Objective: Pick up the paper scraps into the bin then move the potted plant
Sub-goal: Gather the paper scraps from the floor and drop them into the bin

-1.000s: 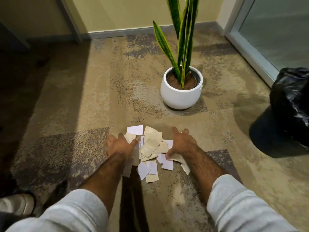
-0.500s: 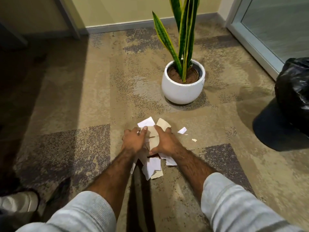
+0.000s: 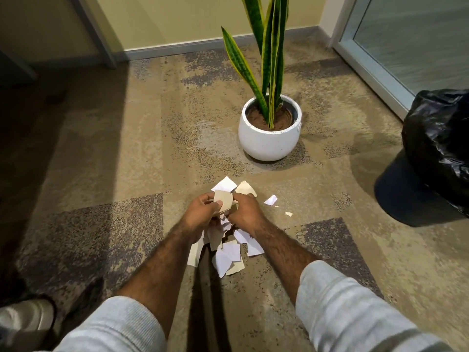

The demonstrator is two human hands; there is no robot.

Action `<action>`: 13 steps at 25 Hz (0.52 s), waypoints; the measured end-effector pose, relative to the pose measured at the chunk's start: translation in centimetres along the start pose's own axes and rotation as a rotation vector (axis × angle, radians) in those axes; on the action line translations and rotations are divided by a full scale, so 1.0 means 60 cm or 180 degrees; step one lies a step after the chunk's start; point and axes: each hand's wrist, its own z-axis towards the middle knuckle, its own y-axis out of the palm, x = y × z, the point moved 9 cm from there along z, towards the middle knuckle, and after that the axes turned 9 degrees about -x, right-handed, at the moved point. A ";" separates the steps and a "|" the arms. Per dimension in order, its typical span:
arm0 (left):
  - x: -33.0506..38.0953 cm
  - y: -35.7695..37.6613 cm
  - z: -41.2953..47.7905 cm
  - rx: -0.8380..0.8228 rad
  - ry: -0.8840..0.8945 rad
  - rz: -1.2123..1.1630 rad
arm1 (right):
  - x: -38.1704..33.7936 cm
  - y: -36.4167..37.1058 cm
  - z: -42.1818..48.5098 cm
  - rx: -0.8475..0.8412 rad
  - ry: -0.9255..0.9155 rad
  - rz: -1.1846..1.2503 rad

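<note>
We list a left hand [image 3: 203,212] and a right hand [image 3: 245,212], pressed close together over the carpet [image 3: 114,161], fingers curled around a bunch of scraps [image 3: 223,199]. Both hands hold paper: a beige piece stands up between the thumbs, white and beige corners poke out beyond the knuckles.

More scraps hang and lie below the hands, between the forearms, in a loose white and beige heap [image 3: 228,255]; we cannot tell which of these are gripped and which rest on the carpet.

Two strays [image 3: 271,199] lie on the carpet just right of the right hand, one white, one small and beige, apart from the heap.

Plant [image 3: 270,133]: white round pot, upright, long green leaves with yellow edges, on the carpet beyond the hands, well apart from them.

Bin [image 3: 436,153]: black bag liner, at the right edge, near a glass door [image 3: 406,41].

Grey sleeves [image 3: 355,313] cover both forearms at the bottom. A shoe [image 3: 22,321] shows at the lower left corner.
</note>
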 end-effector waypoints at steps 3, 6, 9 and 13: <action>0.019 -0.004 -0.003 -0.0003 0.0085 0.0007 | -0.027 -0.015 -0.001 0.0100 -0.0131 -0.0061; 0.040 -0.012 -0.006 0.0001 0.0139 -0.0063 | -0.048 -0.032 -0.005 0.0146 -0.0119 0.0048; 0.070 -0.012 -0.013 -0.0091 0.0278 -0.0119 | -0.075 -0.057 -0.011 0.0206 -0.0143 0.0152; 0.117 0.002 -0.033 -0.0178 0.0550 -0.0216 | -0.122 -0.101 -0.014 0.0217 -0.0201 -0.0135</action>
